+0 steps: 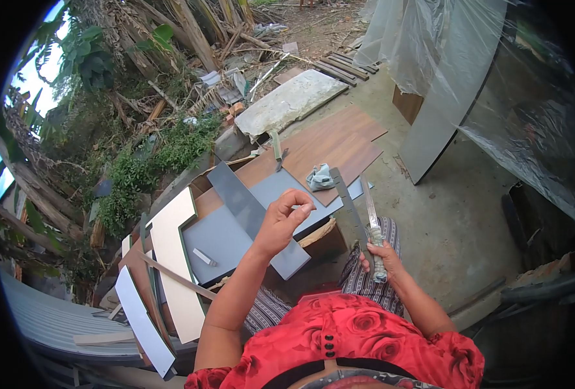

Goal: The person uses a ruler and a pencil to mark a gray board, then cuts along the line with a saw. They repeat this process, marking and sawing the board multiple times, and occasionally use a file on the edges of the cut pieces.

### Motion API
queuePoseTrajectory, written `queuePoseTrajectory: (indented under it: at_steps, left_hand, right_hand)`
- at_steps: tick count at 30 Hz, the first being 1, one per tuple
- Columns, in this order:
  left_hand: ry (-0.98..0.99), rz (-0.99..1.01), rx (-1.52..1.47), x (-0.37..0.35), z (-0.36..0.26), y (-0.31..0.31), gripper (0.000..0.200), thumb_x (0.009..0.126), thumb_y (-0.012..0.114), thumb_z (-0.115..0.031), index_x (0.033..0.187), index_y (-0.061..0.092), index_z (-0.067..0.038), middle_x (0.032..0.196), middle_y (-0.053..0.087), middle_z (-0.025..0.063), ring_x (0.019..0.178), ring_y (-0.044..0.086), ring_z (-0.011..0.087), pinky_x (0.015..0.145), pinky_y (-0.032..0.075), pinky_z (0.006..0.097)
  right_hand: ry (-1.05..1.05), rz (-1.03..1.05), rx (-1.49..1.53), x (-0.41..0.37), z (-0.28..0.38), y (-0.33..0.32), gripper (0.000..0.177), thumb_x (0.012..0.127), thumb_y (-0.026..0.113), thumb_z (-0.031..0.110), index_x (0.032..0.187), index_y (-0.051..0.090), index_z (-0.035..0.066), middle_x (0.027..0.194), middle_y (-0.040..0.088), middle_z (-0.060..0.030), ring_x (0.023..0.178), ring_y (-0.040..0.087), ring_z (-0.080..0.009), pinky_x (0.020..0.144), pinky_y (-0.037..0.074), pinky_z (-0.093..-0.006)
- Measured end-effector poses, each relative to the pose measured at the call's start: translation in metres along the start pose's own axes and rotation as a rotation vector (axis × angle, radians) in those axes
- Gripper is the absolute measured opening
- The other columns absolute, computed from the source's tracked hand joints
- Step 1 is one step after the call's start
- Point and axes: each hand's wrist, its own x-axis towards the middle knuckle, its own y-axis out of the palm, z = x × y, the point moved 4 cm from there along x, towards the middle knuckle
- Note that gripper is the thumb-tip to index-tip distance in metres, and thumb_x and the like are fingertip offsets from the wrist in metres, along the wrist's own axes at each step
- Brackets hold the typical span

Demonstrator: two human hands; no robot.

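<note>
The head view shows the right hand [382, 258] closed around a wrapped-handle blade [379, 260] and a dark strip [350, 211], right of centre; the left hand [283, 222], curled, possibly pinching something, is near the grey board [252, 211].

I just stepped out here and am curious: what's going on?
A seated person's right hand grips a long blade by its wrapped handle, together with a grey strip. The left hand is raised, fingers curled, above a dark grey board; whether it pinches anything is unclear. A crumpled cloth lies on the wood-look panels ahead.
</note>
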Motion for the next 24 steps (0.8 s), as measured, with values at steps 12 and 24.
queuePoseTrajectory:
  at_steps: [12, 24]
  left_hand:
    - [0.956, 0.383, -0.497, -0.088, -0.166, 0.051, 0.047, 0.090, 0.045, -0.054, 0.105, 0.061, -0.013, 0.114, 0.047, 0.0253, 0.107, 0.048, 0.0403, 0.088, 0.042, 0.0494]
    - [1.228, 0.428, -0.530, -0.089, -0.159, 0.062, 0.048, 0.087, 0.051, -0.055, 0.099, 0.064, -0.010, 0.114, 0.046, 0.0312, 0.106, 0.046, 0.0432, 0.088, 0.040, 0.0530]
  right_hand:
    - [0.098, 0.128, 0.103, 0.006, -0.019, -0.047, 0.026, 0.085, 0.059, 0.014, 0.107, 0.049, 0.006, 0.075, 0.060, -0.0147, 0.055, 0.057, -0.0214, 0.046, 0.047, -0.0332]
    - [0.098, 0.197, 0.174, 0.007, -0.020, -0.050, 0.027, 0.085, 0.058, 0.016, 0.109, 0.049, 0.007, 0.076, 0.060, -0.0146, 0.057, 0.055, -0.0219, 0.048, 0.045, -0.0346]
